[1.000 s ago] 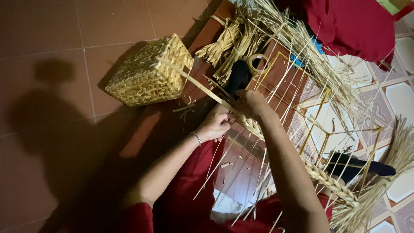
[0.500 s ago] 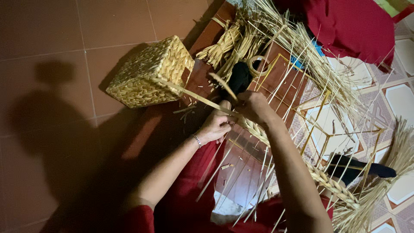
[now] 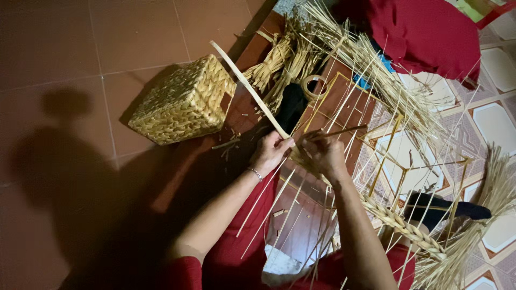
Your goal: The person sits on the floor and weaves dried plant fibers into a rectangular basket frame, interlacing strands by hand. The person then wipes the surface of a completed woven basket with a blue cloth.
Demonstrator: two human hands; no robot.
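A long flat straw strip (image 3: pixel 248 86) slants up from the left hand (image 3: pixel 271 152), which pinches its lower end; the right hand (image 3: pixel 322 156) beside it is clenched on a thin reed (image 3: pixel 338 131) above the braided straw band (image 3: pixel 400 225). Just left of the strip sits a square woven basket (image 3: pixel 183 102), tilted on the red tile floor (image 3: pixel 64 53), with open floor beyond it. A tape roll (image 3: pixel 313 86) and straw bundles (image 3: pixel 279 59) crowd the far side, red cloth (image 3: pixel 424 35) behind.

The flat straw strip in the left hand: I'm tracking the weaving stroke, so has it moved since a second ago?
Yes. The strip has swung up; its free end now rises above the woven basket, gripped by the left hand.
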